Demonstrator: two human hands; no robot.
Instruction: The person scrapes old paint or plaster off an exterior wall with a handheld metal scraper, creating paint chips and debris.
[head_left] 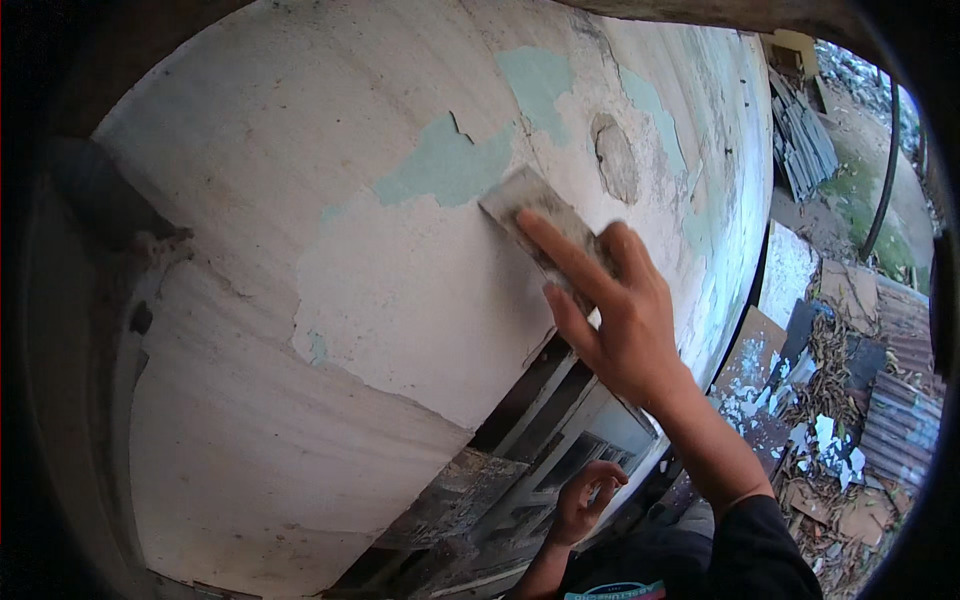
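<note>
Right hand (632,305) grips the scraper (522,192), left hand (580,503) hangs empty, half-curled; tilting too steep could gouge the wall (400,310).

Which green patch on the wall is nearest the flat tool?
The wide, ragged patch upper left of the flat tool in the right hand. Its right end lies close by; the others are farther off.

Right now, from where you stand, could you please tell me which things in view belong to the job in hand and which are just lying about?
Belonging to the job:
flat scraper, held by the right hand at the wall
wall, pale with light green patches

Apparently just lying about:
stacked grey sheets, upper right
corrugated sheet, on the ground
dry leaves, beside it
</note>
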